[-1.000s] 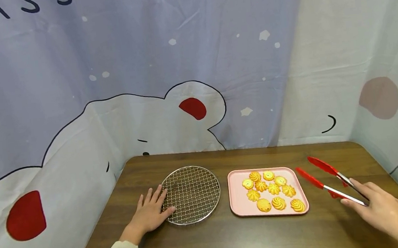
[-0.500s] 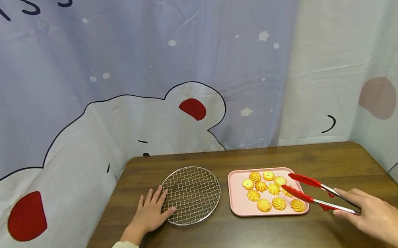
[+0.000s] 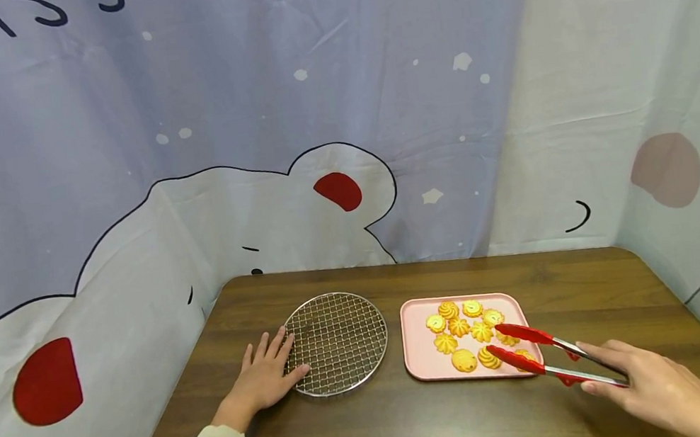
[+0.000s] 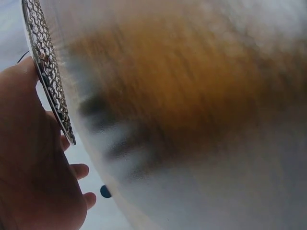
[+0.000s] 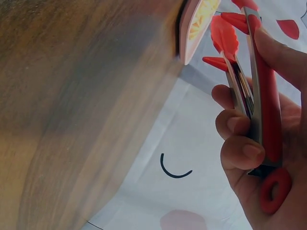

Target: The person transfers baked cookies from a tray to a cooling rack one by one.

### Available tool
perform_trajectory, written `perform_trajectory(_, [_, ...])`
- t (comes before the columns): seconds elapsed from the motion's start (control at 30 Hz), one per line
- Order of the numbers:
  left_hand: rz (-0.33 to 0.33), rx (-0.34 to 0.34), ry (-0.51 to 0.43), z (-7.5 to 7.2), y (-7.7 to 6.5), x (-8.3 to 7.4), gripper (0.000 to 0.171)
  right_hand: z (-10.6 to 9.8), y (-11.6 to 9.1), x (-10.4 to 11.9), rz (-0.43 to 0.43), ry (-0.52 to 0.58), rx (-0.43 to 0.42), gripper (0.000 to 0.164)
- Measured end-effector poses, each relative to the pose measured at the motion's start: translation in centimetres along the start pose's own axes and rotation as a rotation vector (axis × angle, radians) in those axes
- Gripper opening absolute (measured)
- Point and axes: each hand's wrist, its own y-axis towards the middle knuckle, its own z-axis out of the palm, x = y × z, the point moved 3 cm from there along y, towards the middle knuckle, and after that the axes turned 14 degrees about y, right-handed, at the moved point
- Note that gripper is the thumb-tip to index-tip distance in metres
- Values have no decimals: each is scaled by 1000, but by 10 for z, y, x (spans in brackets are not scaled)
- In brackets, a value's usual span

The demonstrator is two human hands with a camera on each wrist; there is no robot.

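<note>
My right hand (image 3: pixel 655 382) grips a pair of red-tipped tongs (image 3: pixel 569 351), its fingers curled round the handles in the right wrist view. The tongs' two arms are spread over the right side of a pink tray (image 3: pixel 421 364), and nothing shows between the red tips. Several golden cookies (image 3: pixel 464 361) lie on the tray, some ridged or swirled. The tips partly cover those at the lower right. To the left, my left hand (image 3: pixel 263 378) lies flat with spread fingers, thumb and fingertips on the rim of a round wire rack (image 3: pixel 337 341).
Everything stands on a brown wooden table (image 3: pixel 372 430). Behind it and along both sides hangs a printed curtain (image 3: pixel 428 110). The rack lies left of the tray, with a strip of table between them.
My right hand has carried the tongs leftward and toward the front, from beside the tray to over its right side. My left hand, the rack and the tray have stayed in place.
</note>
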Motion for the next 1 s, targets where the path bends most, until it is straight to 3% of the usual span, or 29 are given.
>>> perform_trajectory(0.6, [-9, 32, 14, -7, -3, -5, 82, -2, 6, 10, -77, -53, 58, 60])
perform_trajectory(0.77, [-13, 48, 19, -7, -3, -6, 82, -6, 13, 12, -134, -71, 59, 58])
perform_trajectory(1.0, [-7, 27, 5, -4, -2, -5, 82, -14, 26, 17, -120, -79, 143, 61])
